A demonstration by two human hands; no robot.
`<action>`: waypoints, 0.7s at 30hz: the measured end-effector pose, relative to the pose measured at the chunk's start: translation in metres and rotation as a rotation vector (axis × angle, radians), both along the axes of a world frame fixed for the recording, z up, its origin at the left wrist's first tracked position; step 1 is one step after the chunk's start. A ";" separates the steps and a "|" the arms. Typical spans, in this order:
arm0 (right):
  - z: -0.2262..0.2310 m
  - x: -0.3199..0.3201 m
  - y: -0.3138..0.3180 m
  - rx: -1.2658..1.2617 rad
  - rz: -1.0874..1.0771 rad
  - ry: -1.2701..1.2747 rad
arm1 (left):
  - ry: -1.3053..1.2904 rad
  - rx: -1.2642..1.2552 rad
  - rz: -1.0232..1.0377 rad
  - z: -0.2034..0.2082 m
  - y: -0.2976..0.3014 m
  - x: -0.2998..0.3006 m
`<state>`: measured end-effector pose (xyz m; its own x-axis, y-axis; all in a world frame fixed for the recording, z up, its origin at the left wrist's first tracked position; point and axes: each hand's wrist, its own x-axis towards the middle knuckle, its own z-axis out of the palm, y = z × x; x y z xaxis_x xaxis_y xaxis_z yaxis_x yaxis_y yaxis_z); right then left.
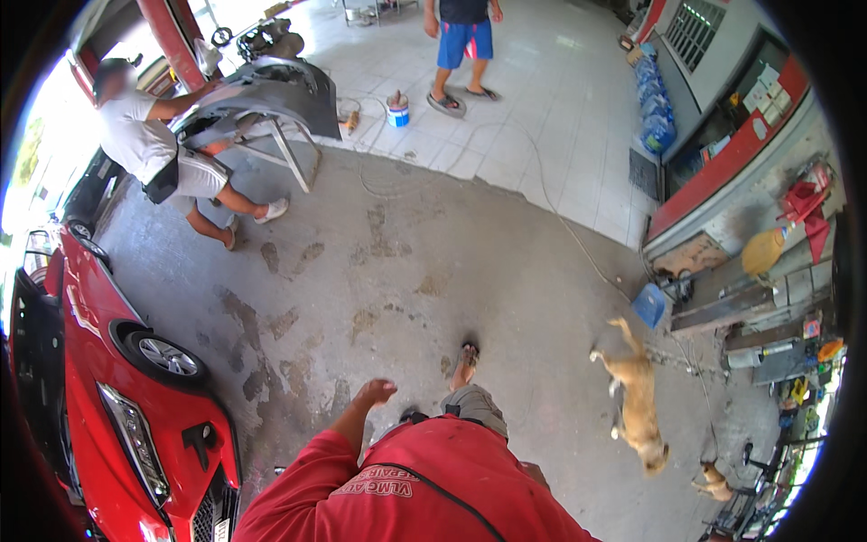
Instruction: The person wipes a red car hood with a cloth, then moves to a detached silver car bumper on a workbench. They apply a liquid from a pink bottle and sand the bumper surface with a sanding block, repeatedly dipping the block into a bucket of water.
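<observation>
My left hand (376,391) hangs out to the left of my red shirt (433,492), above the concrete floor (406,298). Its fingers look curled in, slightly blurred, and nothing shows in them. Nothing touches this hand; the red car (117,388) stands farther to the left. My right hand is hidden behind my body, with only a sliver of skin showing at the shirt's right side. One sandalled foot (467,361) is stretched out ahead of me.
A co-worker (144,135) leans over a dark car bumper (262,95) on a stand. Another person (465,45) stands on white tiles near a paint can (397,110). A cable (551,194) crosses the floor. A tan dog (635,388) and a smaller dog (715,483) are at the right.
</observation>
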<state>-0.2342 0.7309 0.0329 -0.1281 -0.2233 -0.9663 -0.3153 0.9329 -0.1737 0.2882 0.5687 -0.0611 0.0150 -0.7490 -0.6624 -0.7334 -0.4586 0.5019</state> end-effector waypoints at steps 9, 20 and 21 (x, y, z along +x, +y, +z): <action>-0.047 -0.091 -0.276 -0.076 -0.125 0.037 | 0.064 0.338 0.683 0.039 0.003 0.048; 0.000 -0.050 -0.679 -0.644 -0.062 -0.052 | 0.141 0.329 0.587 0.024 -0.217 -0.033; 0.000 -0.046 -0.700 -0.651 -0.050 -0.049 | 0.131 0.343 0.522 0.016 -0.237 -0.032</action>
